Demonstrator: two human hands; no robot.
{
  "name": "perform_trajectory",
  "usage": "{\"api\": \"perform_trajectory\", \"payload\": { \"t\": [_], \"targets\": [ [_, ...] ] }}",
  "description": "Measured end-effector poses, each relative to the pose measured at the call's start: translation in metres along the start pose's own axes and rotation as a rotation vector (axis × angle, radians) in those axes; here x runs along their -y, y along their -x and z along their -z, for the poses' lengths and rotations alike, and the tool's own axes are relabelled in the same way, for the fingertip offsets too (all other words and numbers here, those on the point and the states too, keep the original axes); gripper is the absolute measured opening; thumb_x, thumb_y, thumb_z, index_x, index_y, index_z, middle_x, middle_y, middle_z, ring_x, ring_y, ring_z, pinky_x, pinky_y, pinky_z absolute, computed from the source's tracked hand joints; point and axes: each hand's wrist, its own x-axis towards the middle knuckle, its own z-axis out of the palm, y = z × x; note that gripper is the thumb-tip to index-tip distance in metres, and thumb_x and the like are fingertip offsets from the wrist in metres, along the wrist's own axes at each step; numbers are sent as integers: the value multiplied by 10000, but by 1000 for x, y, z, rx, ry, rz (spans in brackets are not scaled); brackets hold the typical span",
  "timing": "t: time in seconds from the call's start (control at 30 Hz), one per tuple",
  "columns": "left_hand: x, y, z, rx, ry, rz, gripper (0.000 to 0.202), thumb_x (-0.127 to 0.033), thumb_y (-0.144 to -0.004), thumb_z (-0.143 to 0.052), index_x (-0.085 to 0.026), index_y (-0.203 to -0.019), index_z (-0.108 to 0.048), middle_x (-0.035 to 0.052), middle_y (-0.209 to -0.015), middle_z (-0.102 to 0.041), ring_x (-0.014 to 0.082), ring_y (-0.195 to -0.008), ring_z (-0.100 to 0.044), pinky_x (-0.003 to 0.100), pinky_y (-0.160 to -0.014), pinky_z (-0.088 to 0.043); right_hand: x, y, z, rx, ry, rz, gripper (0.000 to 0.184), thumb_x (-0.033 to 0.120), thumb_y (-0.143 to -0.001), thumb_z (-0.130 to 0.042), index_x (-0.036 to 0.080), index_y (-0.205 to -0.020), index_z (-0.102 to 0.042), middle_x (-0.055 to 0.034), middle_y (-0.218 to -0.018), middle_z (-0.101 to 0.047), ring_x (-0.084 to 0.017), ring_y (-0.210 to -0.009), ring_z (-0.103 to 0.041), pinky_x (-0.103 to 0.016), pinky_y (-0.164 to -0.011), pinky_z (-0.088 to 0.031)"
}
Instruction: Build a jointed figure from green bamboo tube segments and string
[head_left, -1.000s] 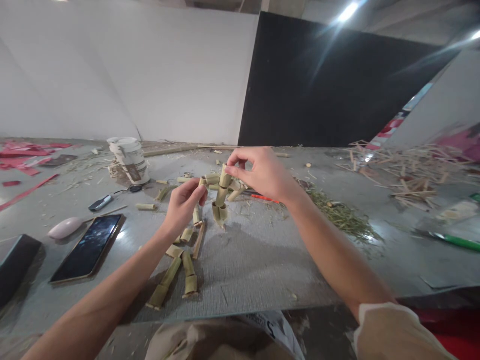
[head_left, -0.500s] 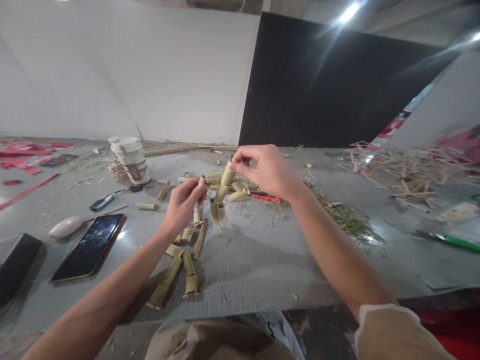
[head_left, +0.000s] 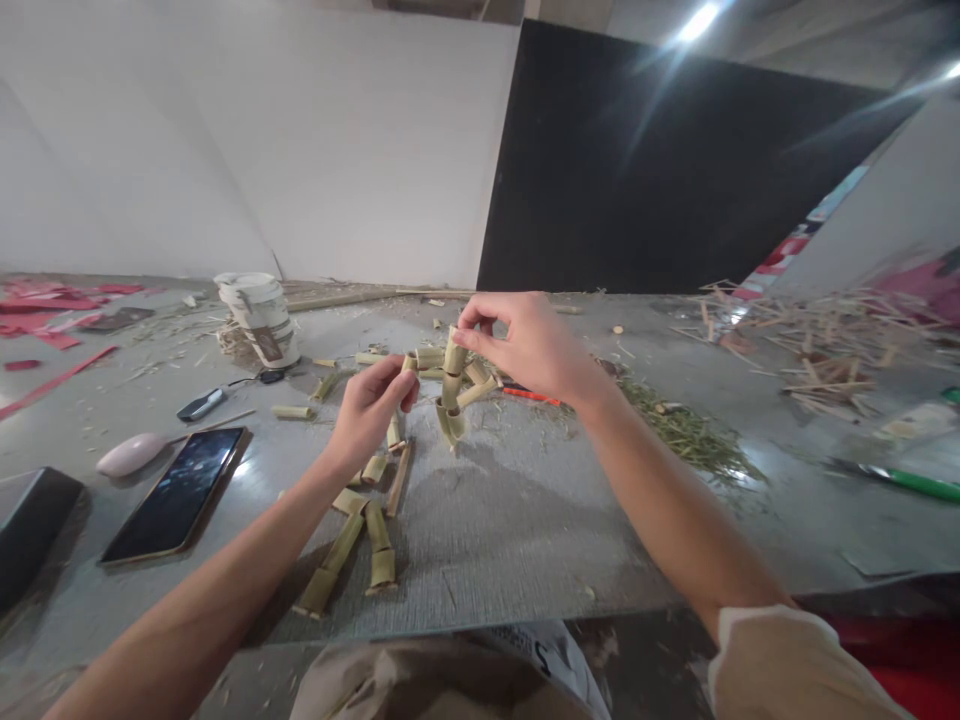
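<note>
My right hand [head_left: 510,340] pinches the top of a jointed chain of pale green bamboo pieces [head_left: 451,385] between thumb and fingertips. The chain hangs above the table, with shorter split-looking pieces at its lower end. To its left, my left hand [head_left: 375,400] is closed on a small bamboo piece [head_left: 409,364]; whether that piece is linked to the chain I cannot tell. Below my left hand, a jointed bamboo figure section [head_left: 381,545] with two leg-like strands lies on the table near the front edge. More cut bamboo pieces lie behind the hands, partly hidden.
At the left are a phone [head_left: 176,495], a pale pink rounded object [head_left: 133,454], a dark box [head_left: 34,530] and a white bucket [head_left: 259,318]. Green shavings [head_left: 694,430], thin wooden sticks [head_left: 836,380] and a green-handled tool [head_left: 911,481] lie at the right.
The hanging chain has straightened, and its lower end has swung slightly right. My right hand has shifted a little left. My left hand has barely moved and keeps its pinch.
</note>
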Motion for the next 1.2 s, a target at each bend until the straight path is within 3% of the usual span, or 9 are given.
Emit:
{"api": "perform_trajectory", "payload": {
  "t": [0.83,1.2],
  "targets": [
    [1,-3,5,-3,50,31,376,-488,-1069,-624,-202,-826,-647,-5,-694,-532,145,-647,-481,285,-640,-393,-4,0,9,55,36,-30,257,387,-1036,-649,206,-862,-700,-23,-812,-694,-166,-760,-562,-333,-714,-402],
    [-4,0,2,79,91,50,399,-430,-1100,-597,-182,-792,-649,16,-750,-603,133,-698,-541,272,-689,-427,1,1,2,25,-10,-6,227,348,-1027,-678,206,-851,-693,-34,-838,-716,-173,-801,-612,-331,-735,-414]
  ]
}}
